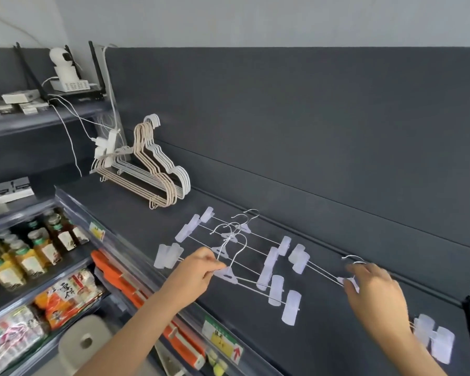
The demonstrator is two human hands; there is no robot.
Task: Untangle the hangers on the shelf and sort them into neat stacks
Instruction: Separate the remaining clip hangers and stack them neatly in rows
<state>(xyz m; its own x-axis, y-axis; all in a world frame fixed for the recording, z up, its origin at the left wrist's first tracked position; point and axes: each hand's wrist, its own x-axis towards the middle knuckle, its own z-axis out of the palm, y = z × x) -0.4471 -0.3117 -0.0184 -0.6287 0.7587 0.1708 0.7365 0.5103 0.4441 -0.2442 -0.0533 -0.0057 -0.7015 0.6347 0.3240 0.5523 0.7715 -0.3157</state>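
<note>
Shelf (125, 202): dark; carries every hanger.
Coat hanger stack (158, 172): far left, leaning on the back wall, well apart from both hands.
Clip hanger tangle (244, 245): mid-shelf; at least 4 hooks overlap; rods run far-left to near-right.
Right-side clip hangers (320, 271): same axis; end clips just beside the tangle.
Left hand (198, 275): nearer the tangle; pinches the hub of the nearest hanger (228, 275).
Right hand (375, 291): fingers curled round the right-side hub.
Assessment: the nearest hanger probably frees towards the person.
</note>
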